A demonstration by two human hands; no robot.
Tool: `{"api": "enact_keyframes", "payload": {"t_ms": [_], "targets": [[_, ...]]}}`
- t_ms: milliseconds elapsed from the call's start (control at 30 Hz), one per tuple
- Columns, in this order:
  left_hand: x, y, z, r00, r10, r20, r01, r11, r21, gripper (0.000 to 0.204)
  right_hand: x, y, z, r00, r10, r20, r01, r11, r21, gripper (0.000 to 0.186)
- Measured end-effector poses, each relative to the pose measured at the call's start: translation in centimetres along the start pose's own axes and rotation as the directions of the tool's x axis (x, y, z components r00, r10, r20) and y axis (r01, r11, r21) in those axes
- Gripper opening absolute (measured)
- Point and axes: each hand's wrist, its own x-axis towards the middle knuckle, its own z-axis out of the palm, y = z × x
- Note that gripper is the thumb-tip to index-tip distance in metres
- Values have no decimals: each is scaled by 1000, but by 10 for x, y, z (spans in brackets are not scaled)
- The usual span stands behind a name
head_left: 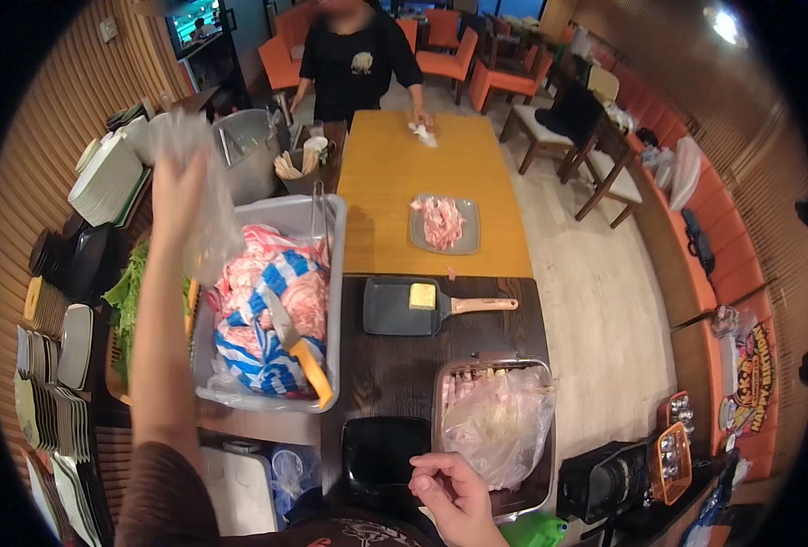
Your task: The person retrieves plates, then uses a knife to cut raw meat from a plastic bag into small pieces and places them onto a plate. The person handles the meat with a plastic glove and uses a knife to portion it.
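My left hand [182, 196] is raised over the left rim of a grey plastic bin [338, 273], closed on a clear plastic bag [217, 223] that hangs beside it, blurred by motion. Inside the bin lie thin-sliced raw meat [308, 301] and blue-and-white striped plastic bags [244, 351]. A knife with a yellow handle [311, 372] rests on top, and metal tongs [319, 205] lean at the far corner. My right hand [456, 497], loosely curled and holding nothing visible, hovers between a black tray [376, 447] and a brown tray [437, 410] of meat partly under clear plastic [499, 424].
A square pan [381, 305] with a yellow block [423, 296] sits on dark wood. Beyond, a plate of sliced meat [440, 223] stands on the yellow table [376, 182]. A person [354, 68] wipes its far end. Stacked plates [103, 187] and leafy greens [130, 292] line the left.
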Motion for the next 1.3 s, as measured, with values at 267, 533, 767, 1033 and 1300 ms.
{"api": "enact_keyframes", "payload": {"t_ms": [267, 533, 767, 1033, 1300], "targets": [[-218, -116, -24, 674, -381, 633, -197, 733, 651, 44, -55, -19, 89, 1000, -2, -6, 0, 934, -356, 29], [-230, -134, -39, 795, -386, 467, 161, 878, 450, 67, -98, -9, 104, 996, 37, -83, -75, 855, -514, 34], [-242, -143, -41, 918, -140, 371, -85, 846, 527, 53, -137, 0, 68, 995, 12, -103, -64, 848, -525, 32], [-184, 4, 3, 848, -529, -24, 381, 642, -666, 27, -213, 6, -76, 945, 18, -326, -147, 915, -375, 31], [-242, 271, 172, 771, -400, 495, 611, 682, -402, 26, -289, -13, -271, 904, -17, -426, -190, 878, -439, 29]]}}
